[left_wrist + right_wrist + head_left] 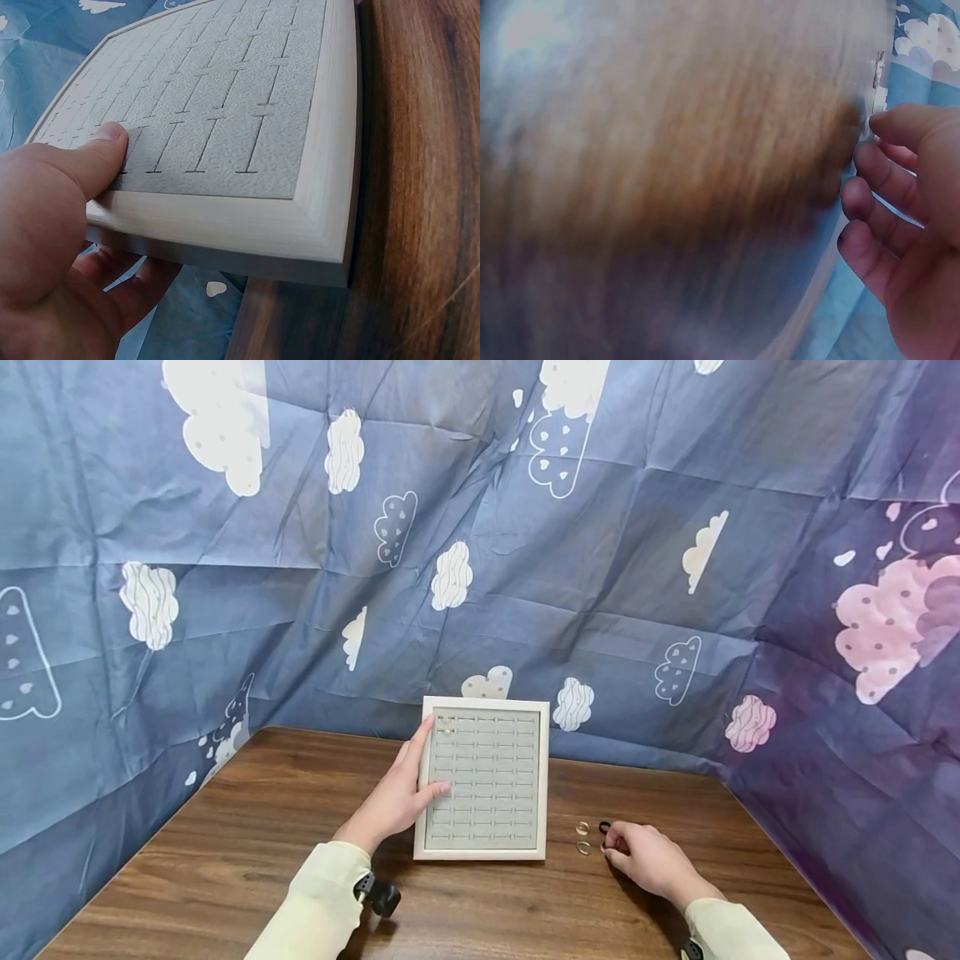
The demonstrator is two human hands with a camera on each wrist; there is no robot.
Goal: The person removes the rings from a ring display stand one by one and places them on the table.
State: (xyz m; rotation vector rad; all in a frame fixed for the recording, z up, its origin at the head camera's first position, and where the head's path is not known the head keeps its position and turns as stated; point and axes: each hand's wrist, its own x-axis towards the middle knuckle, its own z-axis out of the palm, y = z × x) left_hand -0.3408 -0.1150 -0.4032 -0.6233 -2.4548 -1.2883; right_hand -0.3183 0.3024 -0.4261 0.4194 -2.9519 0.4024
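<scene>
On the wooden table [262,827], the left hand [397,797] grips the ring tray [486,852]; right hand [648,858] curls over loose rings [583,837], grip unclear.

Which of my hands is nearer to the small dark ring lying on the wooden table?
Right. The right hand has its fingertips at the small dark ring, beside two gold rings. The left hand holds the grey slotted ring tray, further left.

The right wrist view blurs the table [667,187], and the right hand [915,225] is cut off.
</scene>
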